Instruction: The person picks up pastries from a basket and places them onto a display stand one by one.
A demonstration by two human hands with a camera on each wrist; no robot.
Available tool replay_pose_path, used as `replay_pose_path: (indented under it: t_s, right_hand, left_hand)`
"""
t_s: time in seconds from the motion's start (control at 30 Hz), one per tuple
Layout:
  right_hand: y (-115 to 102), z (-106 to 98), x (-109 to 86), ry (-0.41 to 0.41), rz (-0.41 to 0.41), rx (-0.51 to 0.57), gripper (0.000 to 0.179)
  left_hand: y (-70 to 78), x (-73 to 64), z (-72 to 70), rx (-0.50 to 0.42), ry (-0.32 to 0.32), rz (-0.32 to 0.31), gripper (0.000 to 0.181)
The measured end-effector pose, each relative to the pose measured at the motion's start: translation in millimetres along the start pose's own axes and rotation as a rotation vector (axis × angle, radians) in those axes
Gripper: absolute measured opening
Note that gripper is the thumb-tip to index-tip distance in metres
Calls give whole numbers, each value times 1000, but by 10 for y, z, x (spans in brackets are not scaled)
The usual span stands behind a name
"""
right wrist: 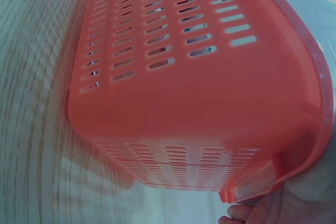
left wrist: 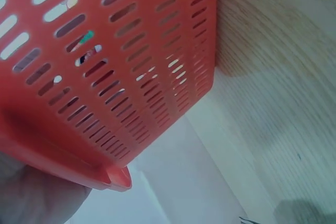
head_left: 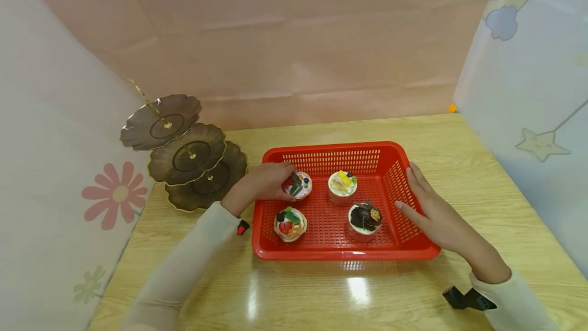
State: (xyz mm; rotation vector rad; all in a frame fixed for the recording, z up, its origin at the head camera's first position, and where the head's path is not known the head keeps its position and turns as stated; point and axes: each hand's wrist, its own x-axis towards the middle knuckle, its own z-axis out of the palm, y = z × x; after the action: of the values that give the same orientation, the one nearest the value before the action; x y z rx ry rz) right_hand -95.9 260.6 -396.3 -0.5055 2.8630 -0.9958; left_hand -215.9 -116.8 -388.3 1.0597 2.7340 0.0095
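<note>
A red plastic basket (head_left: 321, 255) sits on the table with small cupcakes in it. Reaching over its left rim, my left hand (head_left: 271, 180) holds the cupcake with dark berries and a green piece (head_left: 300, 186) at the back left. Just in front of that hand is a cupcake with a strawberry and leaves (head_left: 290, 224). A yellow-topped cupcake (head_left: 342, 186) stands right of the middle, and a chocolate-topped cupcake (head_left: 365, 218) is nearer the front. My right hand (head_left: 438, 218) grips the basket's right rim, thumb inside. Both wrist views show the basket's slotted walls from outside.
A three-tier brown plate stand (head_left: 195, 155) with gold edges stands left of the basket, near my left forearm. The wood-grain table (head_left: 303, 295) is bounded by a brownish sheet (head_left: 298, 65) behind and patterned white sheets at both sides.
</note>
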Motion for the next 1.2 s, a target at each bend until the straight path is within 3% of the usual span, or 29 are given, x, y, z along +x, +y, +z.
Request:
replay_pose_path:
  t_s: [0.37,0.67,1.2]
  right_hand:
    - [25,16,-2,-4,7,25,78]
    - [35,-2,18,11,-20,23,77]
    - [35,-4,18,17,-22,26,76]
  left_hand:
    - [-37,-11,1,-161,49,16,72]
    - [-120,-31,-5,-382,150,45,74]
    - [-160,-69,-31,-601,233,123,67]
